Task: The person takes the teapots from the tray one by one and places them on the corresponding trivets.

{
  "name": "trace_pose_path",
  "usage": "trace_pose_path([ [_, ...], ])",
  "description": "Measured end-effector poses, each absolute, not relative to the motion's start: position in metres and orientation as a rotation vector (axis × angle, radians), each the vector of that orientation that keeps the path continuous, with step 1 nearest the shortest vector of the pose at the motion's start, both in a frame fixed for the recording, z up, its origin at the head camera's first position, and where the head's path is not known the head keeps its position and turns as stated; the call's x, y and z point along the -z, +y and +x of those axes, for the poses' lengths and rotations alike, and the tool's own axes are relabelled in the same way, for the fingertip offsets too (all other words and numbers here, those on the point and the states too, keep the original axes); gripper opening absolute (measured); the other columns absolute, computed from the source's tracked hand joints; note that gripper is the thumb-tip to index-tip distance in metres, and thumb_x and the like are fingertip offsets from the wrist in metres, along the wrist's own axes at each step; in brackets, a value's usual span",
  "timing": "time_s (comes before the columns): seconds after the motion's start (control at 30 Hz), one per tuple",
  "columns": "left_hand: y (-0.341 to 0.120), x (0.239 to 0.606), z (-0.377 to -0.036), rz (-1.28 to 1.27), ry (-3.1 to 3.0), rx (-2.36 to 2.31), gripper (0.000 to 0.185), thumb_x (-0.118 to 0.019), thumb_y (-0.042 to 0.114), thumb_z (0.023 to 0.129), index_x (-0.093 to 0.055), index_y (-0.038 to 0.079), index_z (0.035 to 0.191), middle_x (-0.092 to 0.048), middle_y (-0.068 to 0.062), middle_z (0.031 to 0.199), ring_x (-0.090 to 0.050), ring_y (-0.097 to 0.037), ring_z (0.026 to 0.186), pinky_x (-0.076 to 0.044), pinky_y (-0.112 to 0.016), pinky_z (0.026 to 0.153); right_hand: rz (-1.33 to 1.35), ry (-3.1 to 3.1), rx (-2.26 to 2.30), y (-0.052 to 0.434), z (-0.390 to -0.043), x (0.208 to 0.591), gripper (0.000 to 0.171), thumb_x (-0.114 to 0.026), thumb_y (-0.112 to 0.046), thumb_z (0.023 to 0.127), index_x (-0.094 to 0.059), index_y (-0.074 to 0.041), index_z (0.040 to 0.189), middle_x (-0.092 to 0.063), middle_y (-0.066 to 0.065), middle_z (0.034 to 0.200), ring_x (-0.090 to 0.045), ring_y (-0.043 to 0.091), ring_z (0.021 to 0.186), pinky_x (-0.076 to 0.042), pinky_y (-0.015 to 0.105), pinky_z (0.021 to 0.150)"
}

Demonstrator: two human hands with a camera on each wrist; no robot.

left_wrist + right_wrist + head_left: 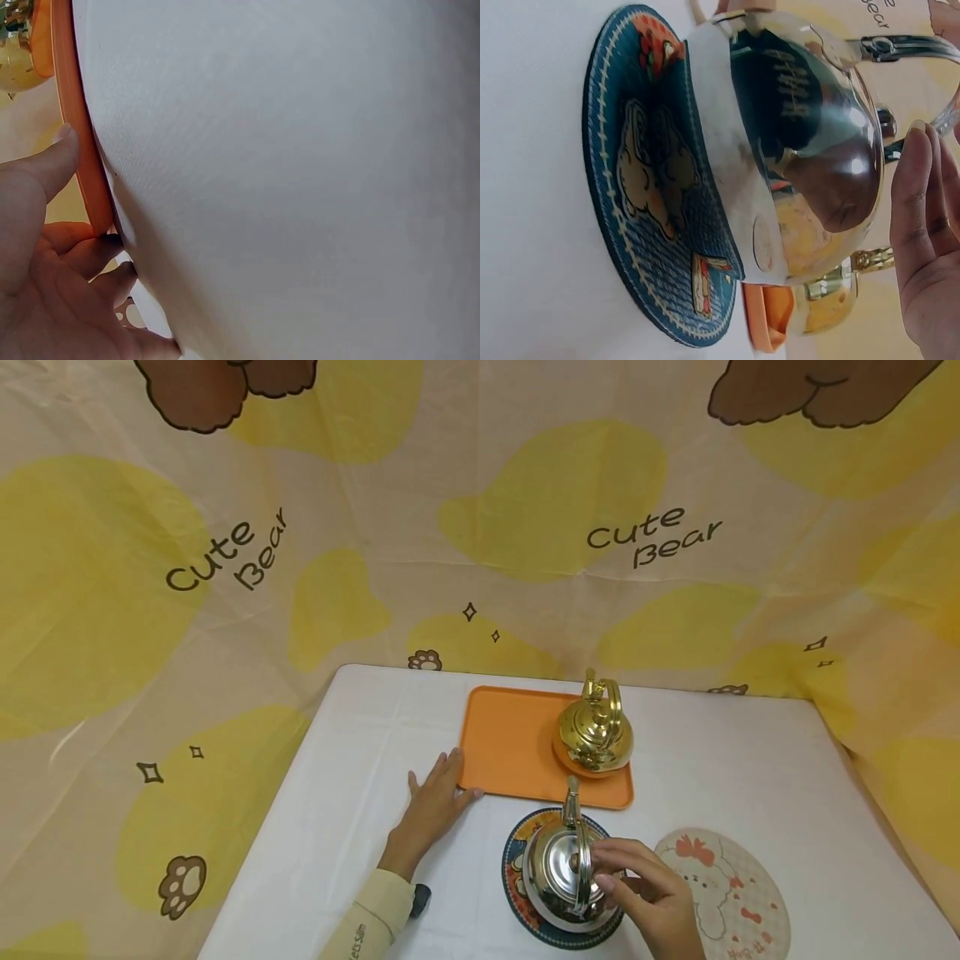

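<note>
A silver kettle [558,868] with an arched handle stands on a round, dark-bordered cartoon mat [604,180]. My right hand [648,889] is at the kettle's handle [583,868]; in the right wrist view its fingers look fairly straight beside it, and a firm grip does not show. My left hand [431,806] lies with spread fingers at the near left corner of an orange tray [498,743], thumb by its front edge, fingertips along its left side. On the tray's right part stands a gold kettle [592,735], its spout pointing away.
A pale round mat [738,893] with a bunny picture lies right of the silver kettle, partly behind my right hand. All stands on a white table [375,727]. A yellow patterned cloth [525,502] hangs behind the table's far edge.
</note>
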State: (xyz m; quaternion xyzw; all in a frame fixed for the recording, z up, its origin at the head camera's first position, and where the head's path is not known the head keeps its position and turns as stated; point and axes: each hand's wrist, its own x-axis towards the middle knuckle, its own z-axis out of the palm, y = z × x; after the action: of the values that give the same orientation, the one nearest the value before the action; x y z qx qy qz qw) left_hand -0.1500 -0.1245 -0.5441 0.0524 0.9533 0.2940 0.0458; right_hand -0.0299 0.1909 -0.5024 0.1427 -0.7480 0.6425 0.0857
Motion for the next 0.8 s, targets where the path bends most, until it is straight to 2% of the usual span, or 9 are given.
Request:
trace_pose_path([
  [0.13, -0.125, 0.544, -0.149, 0.162, 2.912, -0.897, 0.083, -0.07, 0.042, 0.102, -0.034, 0.001, 0.165, -0.036, -0.016, 0.17, -0.029, -0.037, 0.16, -0.008, -0.082, 0.119, 0.363, -2.238, -1.915, 0.192, -0.034, 0.5, 0.028, -0.071, 0.016, 0.092, -0.076, 0.004, 0.117, -0.073, 0.006, 0.122, -0.073, 0.014, 0.097, -0.064, 0.033, 0.063],
  [0.33, -0.126, 0.545, -0.149, 0.158, 2.909, -0.895, 0.083, -0.069, 0.043, 0.102, -0.033, 0.001, 0.165, -0.035, -0.017, 0.17, -0.029, -0.037, 0.16, -0.007, -0.082, 0.12, 0.444, -2.176, -1.96, 0.199, -0.046, 0.499, 0.031, -0.069, 0.018, 0.092, -0.073, 0.009, 0.121, -0.072, 0.005, 0.126, -0.069, 0.015, 0.094, -0.063, 0.031, 0.064],
  [0.53, -0.126, 0.545, -0.149, 0.161, 2.915, -0.883, 0.084, -0.069, 0.043, 0.102, -0.033, 0.001, 0.165, -0.035, -0.016, 0.17, -0.029, -0.037, 0.16, -0.008, -0.082, 0.12, 0.422, -2.156, -1.943, 0.202, -0.056, 0.494, 0.027, -0.069, 0.016, 0.093, -0.072, 0.013, 0.12, -0.073, 0.005, 0.129, -0.069, 0.015, 0.098, -0.062, 0.03, 0.064],
  [0.7, -0.126, 0.544, -0.15, 0.161, 2.918, -0.871, 0.084, -0.069, 0.044, 0.102, -0.033, 0.001, 0.165, -0.035, -0.016, 0.17, -0.029, -0.037, 0.16, -0.008, -0.081, 0.12, 0.369, -2.182, -1.952, 0.205, -0.065, 0.494, 0.028, -0.069, 0.016, 0.093, -0.072, 0.012, 0.121, -0.072, 0.001, 0.129, -0.069, 0.013, 0.1, -0.062, 0.033, 0.063],
  [0.8, -0.126, 0.544, -0.15, 0.162, 2.919, -0.872, 0.085, -0.07, 0.044, 0.102, -0.033, 0.001, 0.165, -0.035, -0.016, 0.17, -0.029, -0.037, 0.16, -0.008, -0.081, 0.12, 0.322, -2.215, -1.947, 0.206, -0.07, 0.496, 0.029, -0.071, 0.012, 0.095, -0.072, 0.01, 0.123, -0.071, 0.004, 0.13, -0.068, 0.014, 0.104, -0.063, 0.034, 0.064],
])
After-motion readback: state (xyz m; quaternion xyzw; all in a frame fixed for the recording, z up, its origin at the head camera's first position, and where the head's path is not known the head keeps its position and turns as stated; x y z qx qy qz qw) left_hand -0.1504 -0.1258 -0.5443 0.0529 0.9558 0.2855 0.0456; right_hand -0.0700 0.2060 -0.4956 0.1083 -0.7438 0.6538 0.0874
